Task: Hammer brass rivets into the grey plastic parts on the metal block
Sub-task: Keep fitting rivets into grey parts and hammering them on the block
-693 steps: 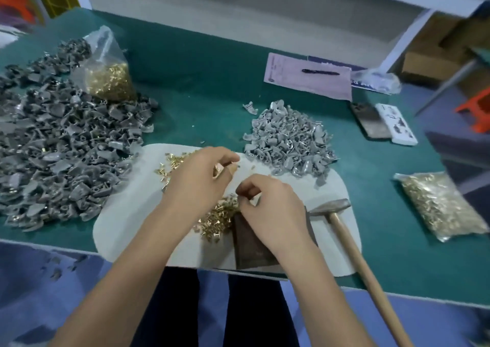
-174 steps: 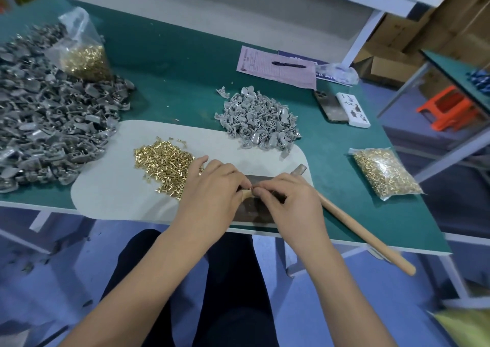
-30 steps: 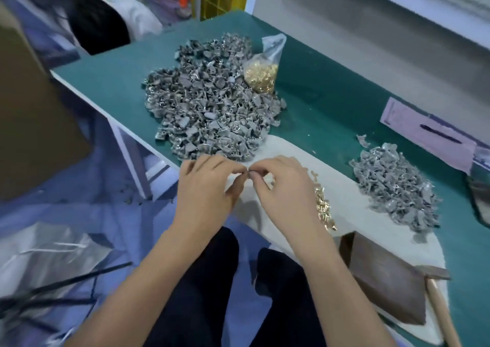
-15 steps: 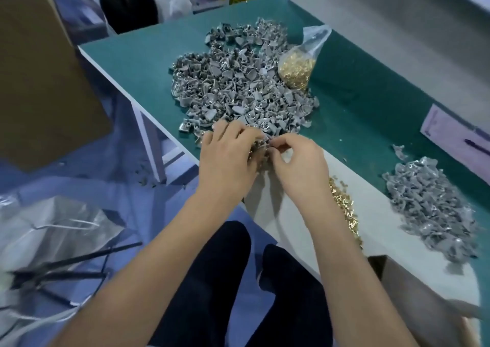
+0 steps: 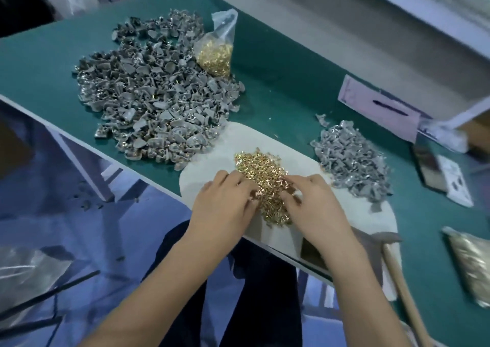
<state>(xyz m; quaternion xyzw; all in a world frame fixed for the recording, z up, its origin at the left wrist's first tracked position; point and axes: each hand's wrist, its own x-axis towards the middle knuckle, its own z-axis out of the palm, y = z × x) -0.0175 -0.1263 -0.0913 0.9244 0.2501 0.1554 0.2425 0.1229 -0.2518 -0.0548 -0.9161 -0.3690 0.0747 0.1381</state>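
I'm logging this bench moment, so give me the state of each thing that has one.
left hand: fingers on the loose rivet heap
right hand: fingertips in the same heap
loose brass rivets: heaped on the white mat
hammer: lying unheld
metal block: mostly hidden by the right forearm
far rivet bag: upright, open-topped
pen: lying on paper
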